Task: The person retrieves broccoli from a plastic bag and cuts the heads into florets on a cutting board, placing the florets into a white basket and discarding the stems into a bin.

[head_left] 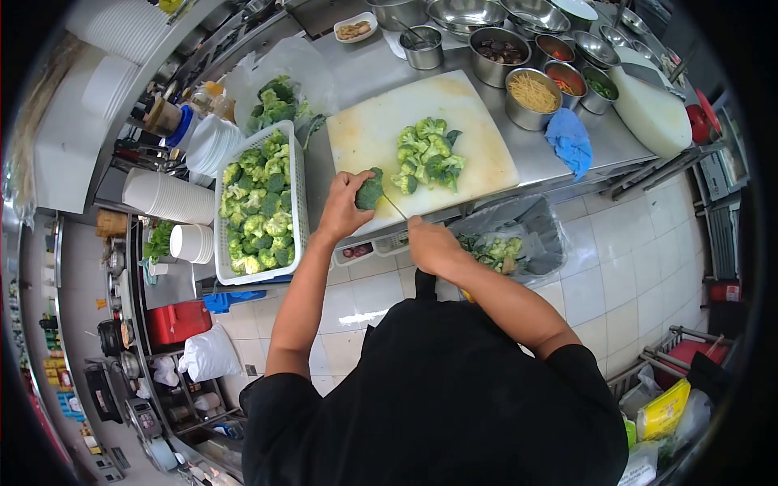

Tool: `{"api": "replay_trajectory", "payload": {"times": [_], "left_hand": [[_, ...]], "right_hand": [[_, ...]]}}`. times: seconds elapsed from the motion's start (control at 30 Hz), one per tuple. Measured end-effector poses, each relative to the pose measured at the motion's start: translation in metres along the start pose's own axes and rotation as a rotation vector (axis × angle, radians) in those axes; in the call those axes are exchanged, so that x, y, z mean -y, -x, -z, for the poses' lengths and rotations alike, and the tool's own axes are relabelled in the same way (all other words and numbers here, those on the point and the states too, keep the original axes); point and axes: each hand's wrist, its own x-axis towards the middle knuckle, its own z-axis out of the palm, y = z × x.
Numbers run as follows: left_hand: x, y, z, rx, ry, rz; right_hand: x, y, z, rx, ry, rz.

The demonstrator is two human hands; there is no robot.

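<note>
My left hand is closed around a head of broccoli at the near left edge of the white cutting board. In my right hand is a knife, its handle hidden in the fist and its thin blade pointing at the broccoli head. Cut broccoli florets lie in a pile on the board, just beyond the blade. To the left stands a white plastic basket full of more florets.
A plastic bag holding broccoli lies behind the basket. Metal pots, one with yellow strips, line the counter's back right beside a blue cloth. Below the counter edge sits a lined bin with trimmings.
</note>
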Motion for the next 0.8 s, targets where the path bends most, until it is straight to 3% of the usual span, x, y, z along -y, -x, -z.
{"api": "replay_trajectory", "payload": {"times": [0.23, 0.3, 0.37, 0.4, 0.47, 0.57, 0.63, 0.8], "left_hand": [[-0.008, -0.005, 0.006, 0.075, -0.117, -0.048], [0.005, -0.005, 0.006, -0.005, -0.133, -0.083], [0.026, -0.002, 0.001, -0.084, -0.147, -0.11], [0.031, -0.002, 0.0, -0.137, -0.103, -0.145], [0.041, 0.005, -0.002, -0.192, -0.061, -0.171], [0.027, 0.023, -0.003, -0.186, -0.052, -0.18], [0.024, 0.036, -0.01, -0.258, 0.165, 0.008], [0.038, 0.043, -0.023, -0.345, 0.126, -0.003]], "right_hand": [[-0.006, -0.048, -0.021, 0.03, 0.076, -0.015], [-0.006, -0.057, -0.011, -0.001, 0.112, 0.029], [0.009, -0.041, 0.03, 0.265, -0.188, -0.183], [0.005, -0.042, 0.027, 0.271, -0.182, -0.179], [-0.007, -0.043, 0.019, 0.168, -0.248, -0.177], [-0.008, -0.026, 0.028, 0.219, -0.183, -0.16], [-0.005, -0.008, 0.033, 0.225, -0.171, -0.133], [-0.017, 0.012, 0.014, 0.109, 0.013, -0.026]]}}
